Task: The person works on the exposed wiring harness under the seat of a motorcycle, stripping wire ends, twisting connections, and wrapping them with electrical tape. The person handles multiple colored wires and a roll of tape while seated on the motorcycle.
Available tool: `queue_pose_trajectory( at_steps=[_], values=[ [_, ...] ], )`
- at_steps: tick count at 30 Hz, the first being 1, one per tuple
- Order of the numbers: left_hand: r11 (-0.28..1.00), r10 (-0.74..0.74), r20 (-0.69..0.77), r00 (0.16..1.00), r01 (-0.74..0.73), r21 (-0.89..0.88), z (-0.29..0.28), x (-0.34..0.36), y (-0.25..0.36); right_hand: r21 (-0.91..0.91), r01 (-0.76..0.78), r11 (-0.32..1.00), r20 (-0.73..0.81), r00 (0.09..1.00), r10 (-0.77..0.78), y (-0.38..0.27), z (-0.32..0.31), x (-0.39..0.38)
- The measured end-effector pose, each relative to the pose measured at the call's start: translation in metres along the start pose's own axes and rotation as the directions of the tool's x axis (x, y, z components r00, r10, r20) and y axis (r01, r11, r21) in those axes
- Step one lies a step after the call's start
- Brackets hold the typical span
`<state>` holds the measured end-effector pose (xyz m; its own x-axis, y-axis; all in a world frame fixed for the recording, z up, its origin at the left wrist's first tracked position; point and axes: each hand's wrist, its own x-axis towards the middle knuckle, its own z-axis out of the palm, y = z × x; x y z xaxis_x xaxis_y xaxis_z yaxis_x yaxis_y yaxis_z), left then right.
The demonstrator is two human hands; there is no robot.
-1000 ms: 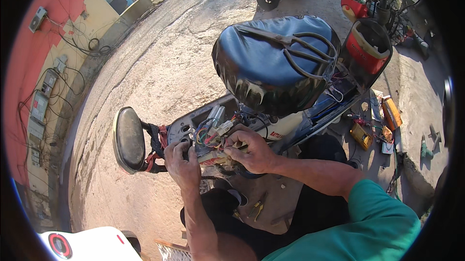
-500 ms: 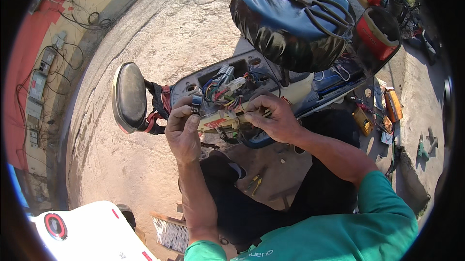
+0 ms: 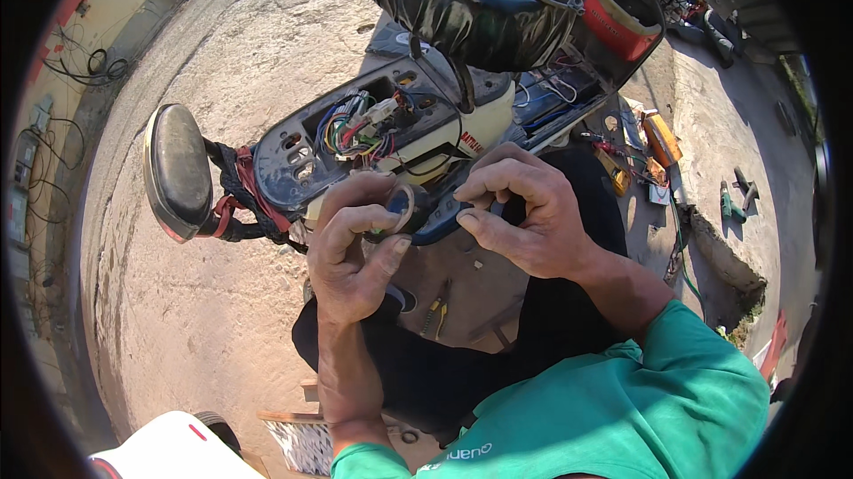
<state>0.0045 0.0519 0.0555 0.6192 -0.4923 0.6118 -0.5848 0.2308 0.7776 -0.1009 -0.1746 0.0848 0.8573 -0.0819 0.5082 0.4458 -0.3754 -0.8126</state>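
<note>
My left hand (image 3: 355,243) pinches a roll of black tape (image 3: 406,209) by its edge between thumb and fingers. Close to its right, my right hand (image 3: 533,212) is closed in a pinch; a small dark piece shows at its fingers, too little to name. Both hands are over the near side of a scooter's footboard (image 3: 289,146). Beyond them a bundle of coloured wires (image 3: 355,134) with a white connector (image 3: 383,110) lies in an opening of the footboard, touched by neither hand.
A seat wrapped in black plastic (image 3: 480,12) rises at the back. To the left, a padded oval part (image 3: 178,172) is tied on with straps. Yellow-handled pliers (image 3: 434,310) lie on the ground between my legs. An orange box (image 3: 661,139) and a green tool (image 3: 732,205) are at the right.
Both hands have come away from the wires toward me, and the wires now rest on the footboard. The tape roll has turned in my left hand. The view has shifted right.
</note>
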Motion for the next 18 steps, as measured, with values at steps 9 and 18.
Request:
queue_pose_trajectory(
  at_steps=[9,18],
  values=[
    [0.934,0.040,0.114,0.993,-0.077,0.349,0.009,-0.011,0.023,-0.278,0.123,0.953,0.071,0.992,-0.107,-0.012,0.008,-0.001],
    [0.942,0.029,0.192,0.981,-0.091,0.323,0.029,-0.016,0.024,-0.242,-0.120,0.963,0.053,0.989,0.136,-0.010,0.000,-0.023]
  ],
)
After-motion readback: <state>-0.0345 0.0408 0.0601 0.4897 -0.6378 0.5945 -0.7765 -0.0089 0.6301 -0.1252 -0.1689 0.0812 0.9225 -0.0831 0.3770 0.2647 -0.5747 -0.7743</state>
